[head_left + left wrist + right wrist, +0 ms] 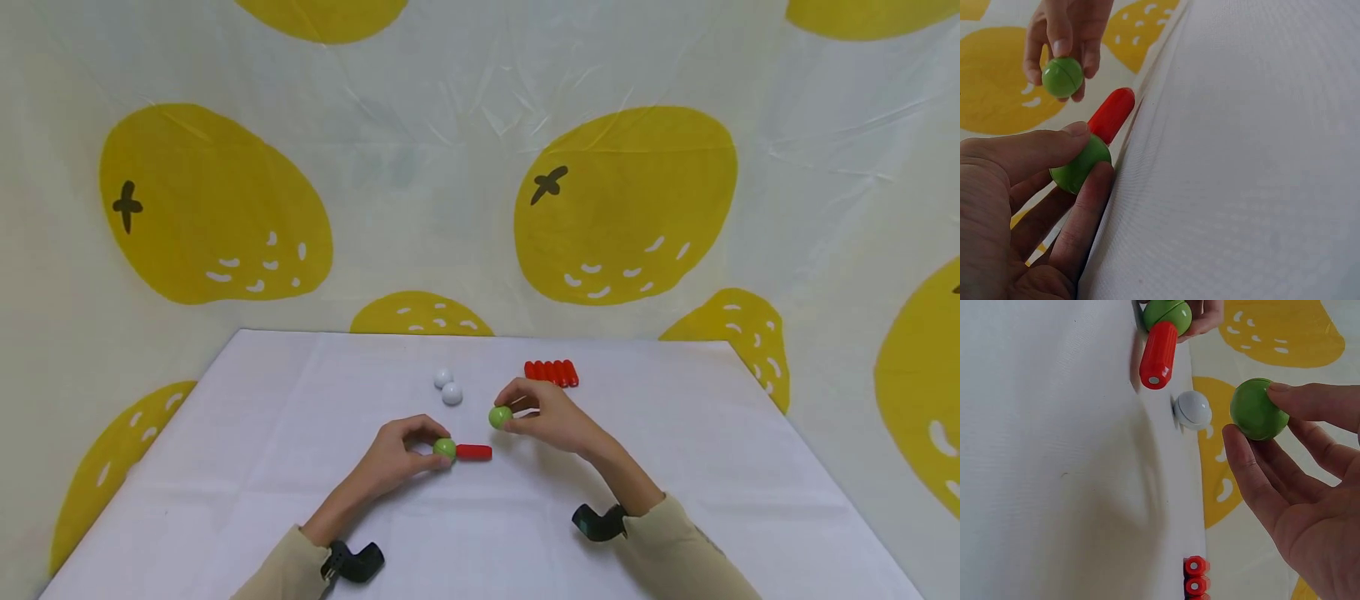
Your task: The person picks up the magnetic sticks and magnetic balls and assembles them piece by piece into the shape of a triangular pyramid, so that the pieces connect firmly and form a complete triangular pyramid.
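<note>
My left hand (pixel 405 454) pinches a green ball (pixel 444 450) between thumb and fingers, low over the table. Against the right side of that ball lies a red rod (pixel 475 452), pointing right. In the right wrist view the free end of the red rod (pixel 1159 359) shows a small pale round spot. My right hand (pixel 551 414) pinches a second green ball (pixel 500 417), held up off the table and apart from the rod. A seam line runs round this ball (pixel 1063 77) in the left wrist view.
Two white balls (pixel 452 393) sit close together behind the hands. Farther right, several red rods (pixel 551 372) lie side by side in a row. The white cloth-covered table (pixel 712 483) ends at a curtain (pixel 450 167) printed with yellow fruit.
</note>
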Available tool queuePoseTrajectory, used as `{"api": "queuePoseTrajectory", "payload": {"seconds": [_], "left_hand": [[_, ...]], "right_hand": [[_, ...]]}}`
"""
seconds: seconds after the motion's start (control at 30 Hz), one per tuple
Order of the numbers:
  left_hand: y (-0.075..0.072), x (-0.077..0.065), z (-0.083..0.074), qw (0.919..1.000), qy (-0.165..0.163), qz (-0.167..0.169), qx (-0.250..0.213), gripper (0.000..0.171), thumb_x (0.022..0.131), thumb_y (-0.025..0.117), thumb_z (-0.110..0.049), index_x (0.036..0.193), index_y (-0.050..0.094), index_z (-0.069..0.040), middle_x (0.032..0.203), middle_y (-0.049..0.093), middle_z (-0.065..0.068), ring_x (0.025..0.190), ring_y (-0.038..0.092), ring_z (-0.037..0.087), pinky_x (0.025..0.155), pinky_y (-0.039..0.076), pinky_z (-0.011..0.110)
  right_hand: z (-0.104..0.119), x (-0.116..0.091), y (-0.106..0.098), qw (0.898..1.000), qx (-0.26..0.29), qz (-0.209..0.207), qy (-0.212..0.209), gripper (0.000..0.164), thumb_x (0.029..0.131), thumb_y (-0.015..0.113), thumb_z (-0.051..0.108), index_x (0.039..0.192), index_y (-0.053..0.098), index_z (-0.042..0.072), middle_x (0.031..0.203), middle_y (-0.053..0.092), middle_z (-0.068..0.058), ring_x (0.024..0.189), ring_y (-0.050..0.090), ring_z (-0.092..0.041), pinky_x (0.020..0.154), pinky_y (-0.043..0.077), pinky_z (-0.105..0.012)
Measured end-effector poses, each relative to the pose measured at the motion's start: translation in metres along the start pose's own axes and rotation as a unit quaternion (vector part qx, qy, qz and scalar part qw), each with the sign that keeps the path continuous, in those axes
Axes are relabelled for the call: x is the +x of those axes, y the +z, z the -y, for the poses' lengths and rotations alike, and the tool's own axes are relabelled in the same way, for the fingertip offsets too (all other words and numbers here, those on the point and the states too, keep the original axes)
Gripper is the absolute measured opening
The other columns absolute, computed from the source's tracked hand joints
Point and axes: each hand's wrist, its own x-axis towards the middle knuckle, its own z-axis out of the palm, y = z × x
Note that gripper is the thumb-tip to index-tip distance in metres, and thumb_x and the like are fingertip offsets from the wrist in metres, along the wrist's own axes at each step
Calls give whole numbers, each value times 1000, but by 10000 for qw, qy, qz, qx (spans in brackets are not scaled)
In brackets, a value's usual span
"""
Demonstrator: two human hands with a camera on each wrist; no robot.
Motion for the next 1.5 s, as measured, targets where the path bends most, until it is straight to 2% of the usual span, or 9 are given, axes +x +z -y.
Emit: {"api": "queuePoseTrajectory", "payload": {"seconds": [0.2, 0.6, 0.97, 1.5], "left_hand": [[0, -1, 1, 10000, 47, -23, -3, 31, 83, 88, -27, 111, 75, -25, 104, 74, -10, 100, 68, 9, 96, 52, 23], [-1, 1, -2, 10000, 9, -53, -43, 30, 83, 87, -22, 110, 75, -23, 104, 74, -10, 100, 68, 9, 95, 52, 24], [-4, 3, 2, 9992, 281, -110, -258, 28, 84, 85, -17, 110, 74, -17, 105, 76, 2, 97, 71, 17, 89, 53, 25], [-4, 4, -2, 9998, 89, -83, -171, 28, 85, 84, -20, 111, 74, -17, 106, 75, 1, 98, 70, 16, 89, 53, 24]], "right_hand": [[-5, -8, 3, 9999, 74, 41, 95, 24, 93, 75, 12, 116, 68, 11, 116, 71, -7, 115, 69, -27, 97, 59, -38], [-20, -12, 5, 9992, 304, 244, 132, 23, 92, 73, 8, 115, 68, 8, 118, 70, -11, 115, 69, -29, 99, 57, -42], [-26, -8, 9, 9984, 135, 515, 211, 25, 91, 76, 10, 115, 67, 9, 117, 70, -8, 114, 68, -28, 95, 59, -40], [-26, -8, 13, 9980, -8, 611, 159, 29, 92, 75, 13, 119, 66, 5, 117, 70, -7, 112, 67, -25, 97, 58, -41]]}}
